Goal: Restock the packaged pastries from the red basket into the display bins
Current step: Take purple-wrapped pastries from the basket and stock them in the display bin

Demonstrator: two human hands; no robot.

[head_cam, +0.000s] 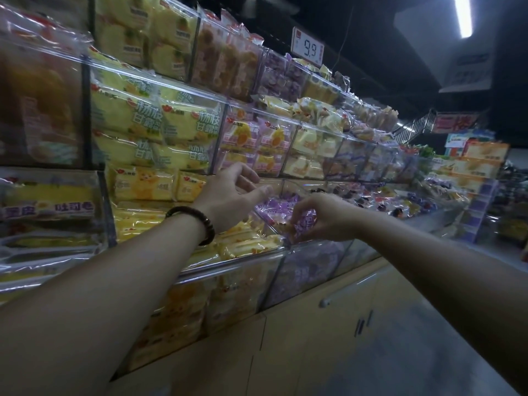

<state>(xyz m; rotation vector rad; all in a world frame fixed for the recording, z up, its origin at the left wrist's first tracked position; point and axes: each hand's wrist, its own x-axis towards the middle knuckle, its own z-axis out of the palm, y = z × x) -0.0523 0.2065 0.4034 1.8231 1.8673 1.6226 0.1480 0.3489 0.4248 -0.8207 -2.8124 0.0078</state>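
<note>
Both my arms reach toward a wall of clear display bins [234, 261] full of wrapped pastries. My right hand [325, 217] pinches a purple-wrapped pastry [303, 224] just above the rim of the bin holding purple packs [278, 205]. My left hand [231, 195], with a dark bead bracelet on the wrist, hovers over the neighbouring bin of yellow packs [243, 244]; its fingers are loosely curled and hold nothing. The red basket is out of view.
Upper bins hold yellow packs [148, 124], orange-and-pink packs [257, 138] and brown pastries. A price sign reading 9.9 [308, 47] hangs above. Cream cabinet doors [328, 324] run below the bins, with grey aisle floor to the right. Stacked boxes [480, 164] stand far right.
</note>
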